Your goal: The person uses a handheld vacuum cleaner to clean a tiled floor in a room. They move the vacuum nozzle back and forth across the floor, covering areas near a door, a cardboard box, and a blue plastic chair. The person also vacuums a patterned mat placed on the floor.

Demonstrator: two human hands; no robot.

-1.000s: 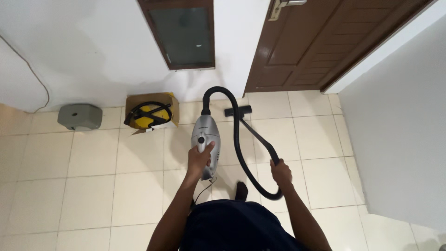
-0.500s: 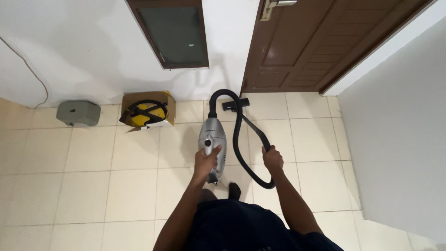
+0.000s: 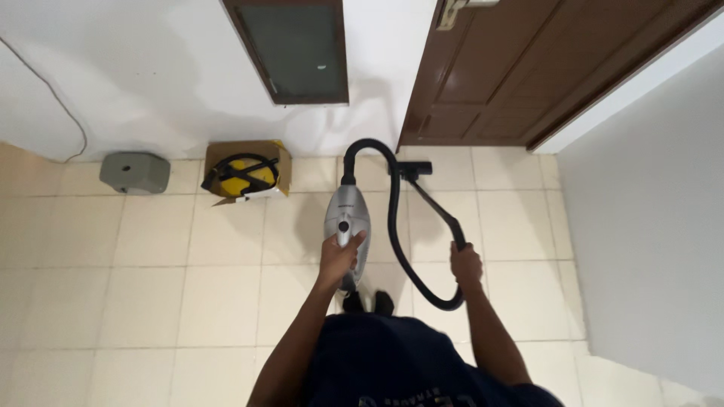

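One vacuum [image 3: 346,226], one hose [image 3: 392,218], one wand [image 3: 437,205] and one floor nozzle [image 3: 411,169] make up the machine in hand; around it are one cardboard box [image 3: 245,175], one grey housing [image 3: 136,172], one brown door [image 3: 528,68], one dark framed panel [image 3: 294,49] on the white wall, and one thin cable [image 3: 53,98] running down that wall. The vacuum is a small silver-grey canister with a darker handle strip on top, held above the cream tiled floor [image 3: 151,286] in front of the person. The black hose leaves its far end, arches up, then loops down and round to the wand, a black tube that slants away to the nozzle, which lies on the tiles just before the door. The box holds a yellow round appliance with black straps or hose over it. The left hand [image 3: 341,256] is closed round the vacuum's top handle, thumb across it, carrying the body. The right hand [image 3: 466,265] is wrapped tight round the near end of the wand where the hose joins it. Two dark feet [image 3: 367,303] show below the vacuum.
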